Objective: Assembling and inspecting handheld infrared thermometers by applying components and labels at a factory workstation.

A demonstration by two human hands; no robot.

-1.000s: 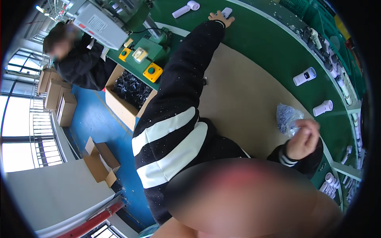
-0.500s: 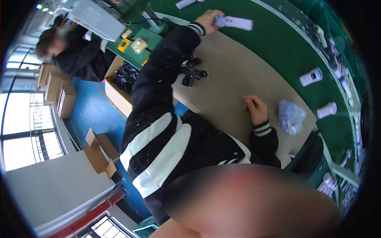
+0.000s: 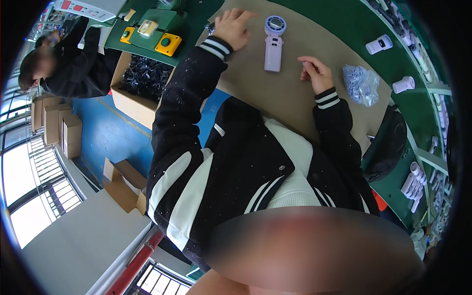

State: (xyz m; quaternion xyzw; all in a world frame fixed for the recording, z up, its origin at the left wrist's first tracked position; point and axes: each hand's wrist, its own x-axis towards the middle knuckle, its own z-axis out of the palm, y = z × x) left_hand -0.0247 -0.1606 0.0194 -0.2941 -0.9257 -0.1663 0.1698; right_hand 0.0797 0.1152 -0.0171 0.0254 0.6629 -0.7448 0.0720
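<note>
A lilac handheld fan (image 3: 273,51) with a round grille head lies on the brown mat (image 3: 263,91), between my two hands and touched by neither. My left hand (image 3: 232,30) is open, fingers spread, over the mat's left side; dark shiny parts (image 3: 210,28) show beside its wrist, partly covered by it. To the right of the fan, my right hand (image 3: 318,75) has its fingers curled in and thumb and forefinger together. Whatever sits at those fingertips is too small to name. A clear bag of small lilac pieces (image 3: 361,84) rests right of that hand.
At left, a cardboard box (image 3: 132,104) holds black parts, below a green fixture with yellow button boxes (image 3: 168,44). More lilac fans (image 3: 378,44) lie along the green bench at right. A black bag (image 3: 388,145) hangs by the bench edge. Another person (image 3: 73,66) works far left.
My left hand has let go of the fan, which now lies on the mat, and has moved left to the dark parts. The view has shifted; my right hand keeps its curled pose.
</note>
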